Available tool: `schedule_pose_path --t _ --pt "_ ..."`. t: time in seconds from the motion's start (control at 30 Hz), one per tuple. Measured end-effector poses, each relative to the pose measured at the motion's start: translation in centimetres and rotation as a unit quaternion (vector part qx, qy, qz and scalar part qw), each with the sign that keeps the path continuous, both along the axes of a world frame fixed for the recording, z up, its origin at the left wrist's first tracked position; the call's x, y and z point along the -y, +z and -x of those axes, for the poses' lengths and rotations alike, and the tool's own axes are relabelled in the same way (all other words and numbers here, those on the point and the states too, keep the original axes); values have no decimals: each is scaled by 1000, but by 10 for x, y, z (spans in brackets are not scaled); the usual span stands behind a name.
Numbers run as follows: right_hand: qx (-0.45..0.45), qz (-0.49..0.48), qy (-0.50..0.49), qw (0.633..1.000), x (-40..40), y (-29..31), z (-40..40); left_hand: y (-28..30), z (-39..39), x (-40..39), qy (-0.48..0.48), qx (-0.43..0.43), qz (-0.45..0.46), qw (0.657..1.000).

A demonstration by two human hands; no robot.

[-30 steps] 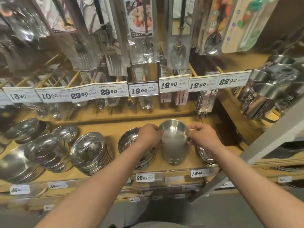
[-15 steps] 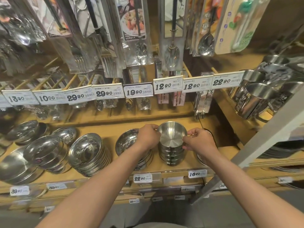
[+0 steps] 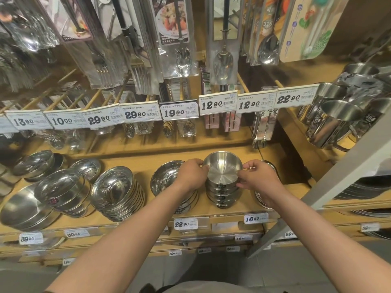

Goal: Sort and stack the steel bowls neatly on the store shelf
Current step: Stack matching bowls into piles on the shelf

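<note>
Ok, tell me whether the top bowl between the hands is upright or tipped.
Upright, roughly level: the top bowl opens upward, nested on its stack, steadied by both hands.

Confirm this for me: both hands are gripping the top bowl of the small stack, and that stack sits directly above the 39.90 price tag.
Not quite. The left hand and right hand do hold the top bowl of the small stack, but the head view shows the stack between the 22.90 tag and the 16.90 tag, not above a 39.90 one.
</note>
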State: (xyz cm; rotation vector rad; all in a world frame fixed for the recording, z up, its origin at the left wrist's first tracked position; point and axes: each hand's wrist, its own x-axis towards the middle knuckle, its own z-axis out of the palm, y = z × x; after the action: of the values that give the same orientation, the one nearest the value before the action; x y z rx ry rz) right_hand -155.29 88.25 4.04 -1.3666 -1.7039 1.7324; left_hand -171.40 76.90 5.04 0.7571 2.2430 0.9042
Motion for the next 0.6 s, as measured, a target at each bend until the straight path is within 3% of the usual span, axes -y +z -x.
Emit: schedule_pose_path --t 0.13,0.27,0.43,0.6 --pt "10 7 -1 1000 -1 1 -5 1 -7 3 22 23 -14 999" --pt "20 58 11 998 -3 -5 -13 -9 -29 16 73 138 -69 985" --pt "-30 189 33 981 9 -24 -13 -41 -47 25 139 301 -127 935" --pt "-70 230 30 970 19 -51 -13 -75 -54 32 153 390 -138 897"
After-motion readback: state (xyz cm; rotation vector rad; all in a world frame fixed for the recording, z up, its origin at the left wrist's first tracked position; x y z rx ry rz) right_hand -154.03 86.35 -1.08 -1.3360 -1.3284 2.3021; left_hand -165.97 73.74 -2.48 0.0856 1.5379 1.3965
